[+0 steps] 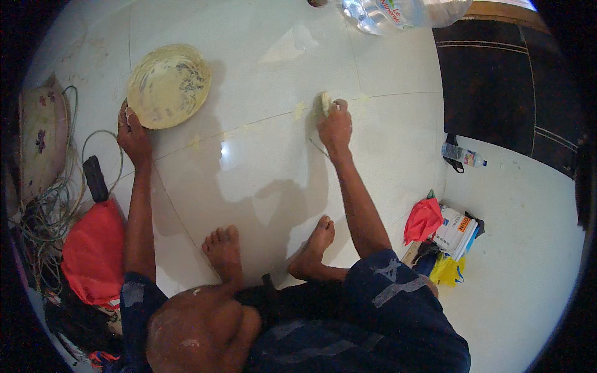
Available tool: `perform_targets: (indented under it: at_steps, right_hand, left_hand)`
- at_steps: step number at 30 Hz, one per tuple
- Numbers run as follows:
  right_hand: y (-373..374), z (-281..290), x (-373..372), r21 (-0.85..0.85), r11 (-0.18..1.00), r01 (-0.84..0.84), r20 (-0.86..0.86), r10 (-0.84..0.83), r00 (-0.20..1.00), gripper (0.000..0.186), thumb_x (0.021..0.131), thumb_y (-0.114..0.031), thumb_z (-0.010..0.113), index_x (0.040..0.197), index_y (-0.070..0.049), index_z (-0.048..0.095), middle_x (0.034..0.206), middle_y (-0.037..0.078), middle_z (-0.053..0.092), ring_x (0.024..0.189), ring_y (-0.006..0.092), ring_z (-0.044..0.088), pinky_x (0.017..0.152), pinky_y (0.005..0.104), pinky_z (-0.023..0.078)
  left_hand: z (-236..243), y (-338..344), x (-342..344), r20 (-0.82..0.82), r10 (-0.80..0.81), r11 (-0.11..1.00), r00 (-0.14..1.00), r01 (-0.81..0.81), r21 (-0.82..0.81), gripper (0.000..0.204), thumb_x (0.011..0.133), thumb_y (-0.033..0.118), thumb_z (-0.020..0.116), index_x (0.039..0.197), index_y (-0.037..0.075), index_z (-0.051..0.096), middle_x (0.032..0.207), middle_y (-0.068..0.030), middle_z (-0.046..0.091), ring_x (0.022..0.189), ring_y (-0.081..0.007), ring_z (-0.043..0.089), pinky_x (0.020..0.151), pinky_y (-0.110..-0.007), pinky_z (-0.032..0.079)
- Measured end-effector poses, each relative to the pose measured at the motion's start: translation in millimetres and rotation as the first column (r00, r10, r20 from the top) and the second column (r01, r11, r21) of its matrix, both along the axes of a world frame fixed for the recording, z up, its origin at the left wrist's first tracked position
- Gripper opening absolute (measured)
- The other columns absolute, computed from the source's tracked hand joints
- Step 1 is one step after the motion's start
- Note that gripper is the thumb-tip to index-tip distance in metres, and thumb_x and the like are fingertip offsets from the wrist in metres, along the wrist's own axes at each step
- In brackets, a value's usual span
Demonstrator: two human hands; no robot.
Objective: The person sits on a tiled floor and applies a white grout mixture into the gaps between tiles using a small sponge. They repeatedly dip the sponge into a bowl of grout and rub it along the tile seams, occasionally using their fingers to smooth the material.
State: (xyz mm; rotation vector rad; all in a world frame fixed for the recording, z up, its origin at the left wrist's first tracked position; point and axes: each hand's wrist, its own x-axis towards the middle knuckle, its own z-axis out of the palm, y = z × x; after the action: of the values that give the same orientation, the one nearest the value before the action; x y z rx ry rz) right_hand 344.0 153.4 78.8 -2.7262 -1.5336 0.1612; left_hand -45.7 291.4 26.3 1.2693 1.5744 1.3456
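My left hand [132,138] grips the near left rim of a round, shallow bowl [177,93]. Pale yellow paste coats the inside of the bowl, with dark patches showing through. Out in front and to the right, my right hand [336,127] is closed around a small pale yellow piece [325,103], perhaps a sponge; the fingers partly cover it. It is at the tiled floor [267,158], close to a joint between tiles. Yellow smears [300,110] dot that joint to the left of my right hand and just beyond it.
Large clear bottles [398,13] lie at the far edge. A black cabinet [485,87] stands at right, with a small bottle [461,155] below it. Bags and a white package [455,231] are at right. A red bag [93,255], tangled cord [43,239] and a flowered container [43,140] crowd the left.
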Motion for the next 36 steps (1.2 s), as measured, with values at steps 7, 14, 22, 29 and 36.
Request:
perform_targets:
  at_steps: [7,14,22,29,36]
  right_hand:
    - [-0.1,5.8,-53.8,0.014,1.000,0.009,-0.096,-0.007,0.995,0.026,0.069,-0.004,0.063,0.094,0.005,0.059,0.122,0.014,0.047,0.096,0.0364,0.055,0.082,0.0447,0.047]
    - [3.0,2.8,-94.5,0.015,1.000,-0.024,-0.105,0.025,0.994,0.037,0.071,-0.005,0.064,0.106,0.003,0.056,0.129,0.013,0.041,0.097,0.0339,0.053,0.080,0.0427,0.051]
    - [5.8,10.2,-140.5,-0.014,0.999,-0.050,-0.182,0.046,0.982,0.033,0.070,-0.005,0.066,0.099,0.006,0.057,0.130,0.014,0.040,0.098,0.0350,0.054,0.078,0.0442,0.051]
    - [7.9,11.0,-186.2,0.007,0.995,-0.097,-0.225,0.096,0.970,0.031,0.073,-0.007,0.065,0.100,0.007,0.057,0.130,0.014,0.040,0.095,0.0344,0.054,0.076,0.0428,0.052]
    - [6.8,4.6,-240.0,0.073,0.978,-0.198,-0.251,0.210,0.945,0.030,0.076,-0.007,0.059,0.102,0.008,0.057,0.131,0.016,0.041,0.094,0.0347,0.053,0.073,0.0419,0.053]
  left_hand:
    - [-1.8,1.0,-2.9,-0.103,0.015,0.999,0.995,-0.011,0.032,0.040,0.096,0.023,0.045,0.122,-0.006,0.052,0.113,-0.0169,0.061,0.098,-0.0201,0.060,0.085,-0.031,0.046]
    - [-7.1,1.9,-3.9,-0.174,0.015,0.998,0.985,-0.003,0.069,0.039,0.096,0.021,0.045,0.123,-0.006,0.052,0.116,-0.0176,0.060,0.101,-0.0209,0.060,0.087,-0.031,0.046]
    - [-1.1,-0.6,-1.3,-0.159,0.036,0.999,0.987,-0.034,0.011,0.035,0.095,0.019,0.045,0.122,-0.003,0.054,0.111,-0.0154,0.062,0.098,-0.0205,0.060,0.086,-0.032,0.047]
    - [-6.0,1.6,-5.8,-0.126,0.000,0.996,0.992,0.011,0.083,0.035,0.095,0.021,0.046,0.119,-0.002,0.056,0.106,-0.0158,0.064,0.093,-0.0212,0.061,0.080,-0.031,0.047]
    - [-14.7,4.6,-9.0,-0.140,0.024,0.993,0.990,-0.007,0.115,0.034,0.094,0.020,0.046,0.117,-0.003,0.057,0.105,-0.0187,0.064,0.094,-0.0245,0.062,0.081,-0.035,0.048]
